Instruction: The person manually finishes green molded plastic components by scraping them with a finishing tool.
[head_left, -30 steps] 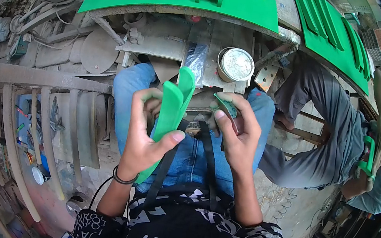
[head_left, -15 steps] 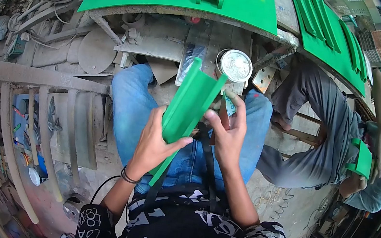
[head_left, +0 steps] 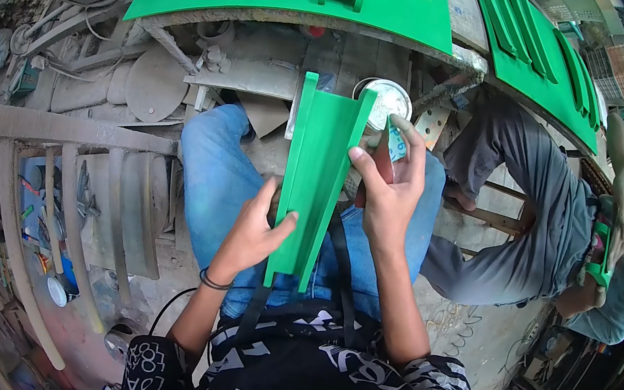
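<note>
The left hand (head_left: 254,227) pinches the left wall of a green channel piece (head_left: 320,180), its thumb laid over into the trough and its fingers bent against the outer side. From that grip the piece runs away from the body and also back toward it, the near end over the jeans (head_left: 214,153) and the far end well past the fingertips. Its open trough faces up toward the head (both side walls show along their length).

Farther along the piece than the left hand, the right hand (head_left: 392,194) has its thumb tip at the right wall. Its fingers and thumb hold a folded sheet (head_left: 395,149), teal and white on one face and reddish brown on the other, just beside that wall; whether the sheet touches the piece I cannot tell.

Beyond the right fingertips sits a tub with a pale lid (head_left: 391,104), partly covered by the channel's far end. Past both grips, a large green panel (head_left: 402,8) with raised parts rests on a worn stand. To the right of the right hand, a seated person in grey trousers (head_left: 512,247) holds another green piece (head_left: 599,271) below a second green panel (head_left: 532,46). A slatted wooden frame (head_left: 58,126) stands left of the left hand.
</note>
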A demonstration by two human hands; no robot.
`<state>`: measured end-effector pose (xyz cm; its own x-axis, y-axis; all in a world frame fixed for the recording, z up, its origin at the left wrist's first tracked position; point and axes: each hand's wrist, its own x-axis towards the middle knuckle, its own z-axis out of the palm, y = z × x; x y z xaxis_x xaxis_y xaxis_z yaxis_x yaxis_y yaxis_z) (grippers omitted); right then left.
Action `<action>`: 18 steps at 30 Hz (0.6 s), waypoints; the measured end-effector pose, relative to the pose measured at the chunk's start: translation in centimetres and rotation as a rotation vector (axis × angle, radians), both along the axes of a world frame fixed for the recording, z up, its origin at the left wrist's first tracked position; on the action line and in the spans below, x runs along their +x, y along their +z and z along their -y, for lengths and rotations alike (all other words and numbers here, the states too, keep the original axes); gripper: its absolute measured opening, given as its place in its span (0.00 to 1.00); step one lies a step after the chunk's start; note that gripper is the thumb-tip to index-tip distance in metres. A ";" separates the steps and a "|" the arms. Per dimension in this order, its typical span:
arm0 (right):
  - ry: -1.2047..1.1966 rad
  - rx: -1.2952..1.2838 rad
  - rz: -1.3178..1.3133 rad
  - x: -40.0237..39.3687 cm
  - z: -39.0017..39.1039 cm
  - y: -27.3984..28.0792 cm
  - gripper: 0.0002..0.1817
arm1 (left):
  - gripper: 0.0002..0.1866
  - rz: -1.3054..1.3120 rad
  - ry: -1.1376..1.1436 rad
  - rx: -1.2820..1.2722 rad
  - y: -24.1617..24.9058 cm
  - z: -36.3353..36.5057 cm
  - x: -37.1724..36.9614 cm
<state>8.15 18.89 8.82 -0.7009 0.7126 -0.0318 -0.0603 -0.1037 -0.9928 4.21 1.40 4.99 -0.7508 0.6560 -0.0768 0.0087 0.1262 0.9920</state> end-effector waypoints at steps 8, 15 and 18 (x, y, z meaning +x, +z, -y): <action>-0.074 0.011 -0.113 -2.0 -3.2 0.7 0.27 | 0.11 0.274 -0.043 -0.119 -1.8 2.8 3.9; -0.095 0.134 -0.155 -2.3 -3.9 1.6 0.27 | 0.16 0.371 -0.078 0.039 0.4 1.9 1.4; -0.045 0.083 -0.105 -1.9 -3.2 1.9 0.26 | 0.29 0.507 -0.058 0.169 2.9 0.1 -0.6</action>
<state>6.29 22.13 10.73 -0.6645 0.7406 0.1001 -0.1668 -0.0164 -0.9859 3.66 1.28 7.91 -0.6089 0.7302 -0.3101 -0.4749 -0.0225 0.8797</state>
